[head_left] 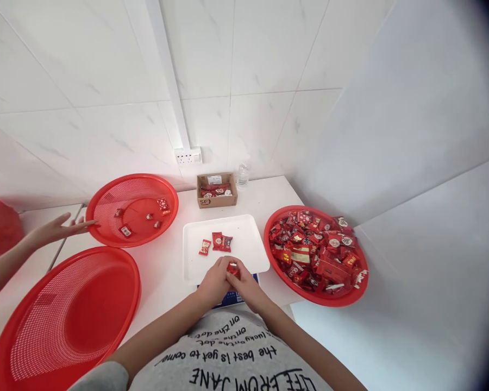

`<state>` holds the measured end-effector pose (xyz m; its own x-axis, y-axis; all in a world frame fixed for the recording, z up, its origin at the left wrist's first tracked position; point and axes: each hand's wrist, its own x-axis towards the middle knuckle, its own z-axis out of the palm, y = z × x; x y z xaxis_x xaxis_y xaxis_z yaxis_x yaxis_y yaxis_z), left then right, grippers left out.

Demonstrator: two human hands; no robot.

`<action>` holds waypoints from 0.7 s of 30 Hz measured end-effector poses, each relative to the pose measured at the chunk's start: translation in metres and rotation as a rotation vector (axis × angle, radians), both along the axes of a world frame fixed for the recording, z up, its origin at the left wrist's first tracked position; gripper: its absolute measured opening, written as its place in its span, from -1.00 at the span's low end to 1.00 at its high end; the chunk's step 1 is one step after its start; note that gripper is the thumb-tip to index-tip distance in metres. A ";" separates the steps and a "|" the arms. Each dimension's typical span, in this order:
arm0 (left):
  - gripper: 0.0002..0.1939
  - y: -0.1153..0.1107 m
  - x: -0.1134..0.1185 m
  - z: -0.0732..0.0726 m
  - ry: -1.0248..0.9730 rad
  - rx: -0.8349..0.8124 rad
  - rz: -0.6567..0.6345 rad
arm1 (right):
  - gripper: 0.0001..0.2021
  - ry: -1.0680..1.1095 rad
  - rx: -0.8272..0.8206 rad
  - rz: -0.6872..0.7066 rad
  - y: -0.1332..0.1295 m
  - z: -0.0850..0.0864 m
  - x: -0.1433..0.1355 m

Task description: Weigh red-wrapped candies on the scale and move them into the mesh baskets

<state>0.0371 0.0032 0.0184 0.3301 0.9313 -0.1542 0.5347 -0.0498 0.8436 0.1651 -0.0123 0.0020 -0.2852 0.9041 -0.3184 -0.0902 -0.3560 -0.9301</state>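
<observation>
Both my hands meet at the near edge of a white tray (244,231). Between them shows a small red wrapped packet (233,269). My left hand (215,279) has its fingers curled against it, and my right hand (244,281) closes round its other side. Three small red packets lie on the tray: one with a pale label (205,247) on the left, and two side by side (217,240) in the middle. A dark blue printed item (232,300) is partly hidden under my hands and the tray.
A red basket (364,290) full of red packets stands right. A cardboard box (217,202) and clear container (243,175) stand behind. Left are a basket (173,217) with several packets, an empty basket (136,282), and another person's hand (59,231).
</observation>
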 end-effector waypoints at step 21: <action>-0.29 -0.058 -0.216 -0.049 0.653 0.126 0.586 | -0.43 -0.655 0.276 -0.135 0.059 -0.051 -0.025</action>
<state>-0.1786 -0.0551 -0.0309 -0.3233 0.9458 -0.0302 0.8763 0.3113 0.3677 0.1406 0.0467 -0.0495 0.0057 0.9900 -0.1409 0.4903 -0.1255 -0.8625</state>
